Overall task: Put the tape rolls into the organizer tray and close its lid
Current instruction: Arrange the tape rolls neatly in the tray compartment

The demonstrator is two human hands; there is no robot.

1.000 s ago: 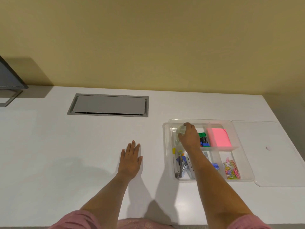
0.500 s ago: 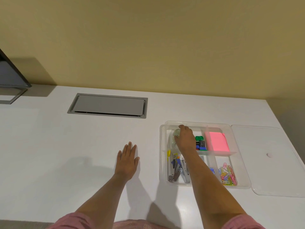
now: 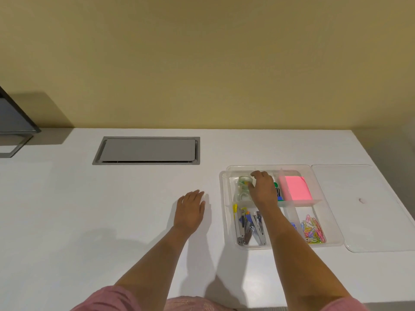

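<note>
The tray (image 3: pixel 226 221) sits open on the desk (image 3: pixel 89 209), its clear lid (image 3: pixel 363 209) lying flat just beside the tray's right edge. The tape rolls (image 3: pixel 243 187) lie in the tray's far-left compartment, one behind the other. The right hand (image 3: pixel 262 189) hangs over that compartment, fingers curled down next to the rolls; whether they touch or pinch a roll I cannot tell. The left hand (image 3: pixel 190 208) rests flat and open on the desk, left of the tray, gripping nothing.

The step in hand looks like seating the rolls. To do it well, press them low so nothing stands above the tray's rim, or the lid will likely rock. Keep them clear of the divider (image 3: pixel 314 201) toward the staplers (image 3: pixel 249 227). Then lift the right hand straight up, so as not to drag a roll out, and reach right for the lid. The left hand could steady the tray's left wall while the lid goes on.
</note>
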